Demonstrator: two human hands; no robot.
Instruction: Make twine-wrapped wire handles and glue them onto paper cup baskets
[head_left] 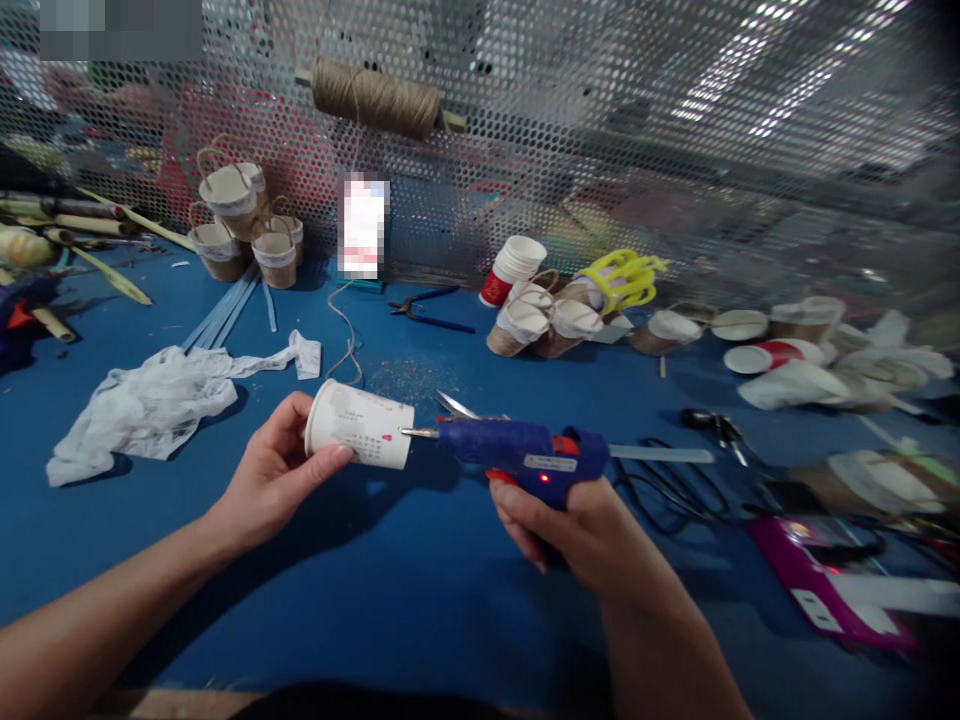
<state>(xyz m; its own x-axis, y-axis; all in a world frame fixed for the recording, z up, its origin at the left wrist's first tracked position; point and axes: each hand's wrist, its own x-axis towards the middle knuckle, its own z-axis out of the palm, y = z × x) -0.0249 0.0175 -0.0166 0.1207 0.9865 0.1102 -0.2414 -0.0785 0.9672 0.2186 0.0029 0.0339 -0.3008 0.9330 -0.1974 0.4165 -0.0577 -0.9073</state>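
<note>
My left hand (pixel 281 465) is closed around the rim end of a white paper cup (pixel 360 428), which lies on its side in the air with its base to the right. In my right hand (pixel 555 525) is a blue hot glue gun (pixel 499 445), with a red light on its body and a clear glue stick (pixel 660 455) poking out of its back. The gun's metal nozzle touches or nearly touches the cup near its base. A finger rests at the orange trigger. Behind the gun lie scissors (pixel 456 405), partly hidden.
White lace (pixel 150 405) is heaped at left, near glue sticks (pixel 225 310). Twine-wrapped cups (pixel 274 260) stand at the back left, more (pixel 517 325) at the back right. Pliers (pixel 431 308) lie between. A twine roll (pixel 375 98) hangs on the mesh. A black cable (pixel 675 490) lies right.
</note>
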